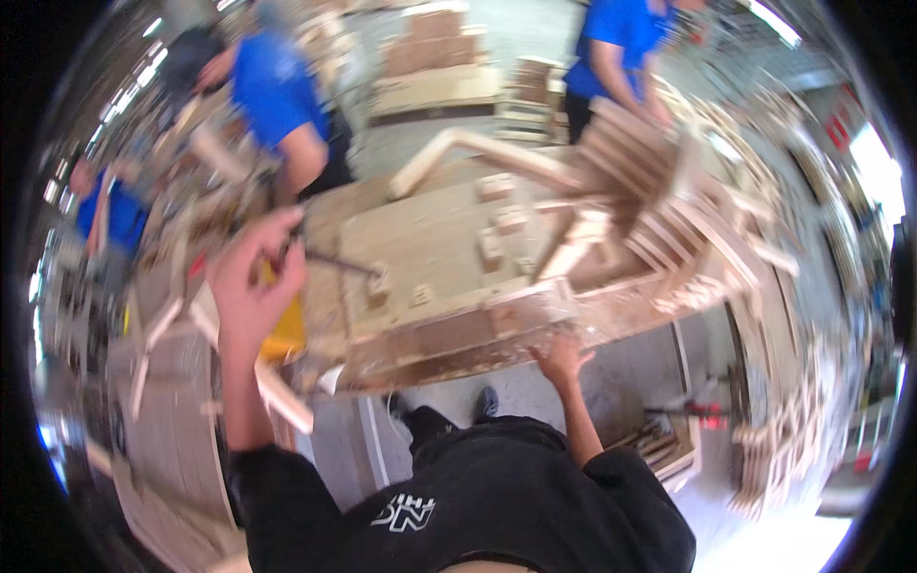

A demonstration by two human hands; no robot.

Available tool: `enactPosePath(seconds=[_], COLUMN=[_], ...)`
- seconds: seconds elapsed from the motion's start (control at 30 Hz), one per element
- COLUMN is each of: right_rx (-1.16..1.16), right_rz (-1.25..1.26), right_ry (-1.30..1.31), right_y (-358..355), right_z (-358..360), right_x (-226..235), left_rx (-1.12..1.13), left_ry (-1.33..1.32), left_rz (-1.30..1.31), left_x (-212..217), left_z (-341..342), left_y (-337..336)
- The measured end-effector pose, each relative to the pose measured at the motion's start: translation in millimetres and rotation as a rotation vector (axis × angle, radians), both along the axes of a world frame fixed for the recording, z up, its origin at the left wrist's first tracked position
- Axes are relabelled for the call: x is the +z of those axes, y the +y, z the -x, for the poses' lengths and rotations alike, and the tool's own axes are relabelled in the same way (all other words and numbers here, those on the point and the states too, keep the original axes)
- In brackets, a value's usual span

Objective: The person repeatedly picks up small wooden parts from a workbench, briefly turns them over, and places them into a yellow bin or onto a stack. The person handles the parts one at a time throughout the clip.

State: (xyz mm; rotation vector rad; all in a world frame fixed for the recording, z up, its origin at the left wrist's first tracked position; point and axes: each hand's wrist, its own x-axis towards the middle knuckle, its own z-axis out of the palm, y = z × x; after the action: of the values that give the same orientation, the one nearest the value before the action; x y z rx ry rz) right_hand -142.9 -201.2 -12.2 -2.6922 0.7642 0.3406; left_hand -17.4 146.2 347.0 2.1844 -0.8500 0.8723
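Observation:
My left hand [256, 277] is raised over the left end of a wooden workbench [382, 220], fingers curled. A thin dark rod [339, 262] runs from its fingertips toward a small wooden block [378, 285] on the board; blur hides its exact kind. Just below that hand is a yellow object [287, 329], partly covered. My right hand [564, 358] rests at the bench's near edge with its fingers apart, beside a pale wooden piece [549, 301]. Several small blocks [511, 220] stand on the board between the hands.
Curved slatted wooden parts [669, 201] are piled at the bench's right end. An angled wooden bar [458, 143] lies along the far side. Two people in blue shirts [277, 86] stand beyond the bench. Stacked wood [435, 67] sits behind, and more curved parts [778, 439] at the right.

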Motion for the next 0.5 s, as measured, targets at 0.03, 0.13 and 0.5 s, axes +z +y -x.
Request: enactPosePath(seconds=[0.03,0.13,0.5], right_rx=[-0.031,0.030,-0.151], right_rz=[-0.033,-0.325,-1.813], right_ry=[-0.085,-0.141,-0.868], right_y=[4,12,18], right_z=[5,13,19], right_x=[1,36,113], left_rx=[-0.052,-0.225,-0.722], left_ry=[0.055,0.231,0.199], left_rz=[-0.032,-0.089,-0.188], left_x=[-6,-18,-51], left_z=[-2,-7,25], left_y=[-12,-55,-148])
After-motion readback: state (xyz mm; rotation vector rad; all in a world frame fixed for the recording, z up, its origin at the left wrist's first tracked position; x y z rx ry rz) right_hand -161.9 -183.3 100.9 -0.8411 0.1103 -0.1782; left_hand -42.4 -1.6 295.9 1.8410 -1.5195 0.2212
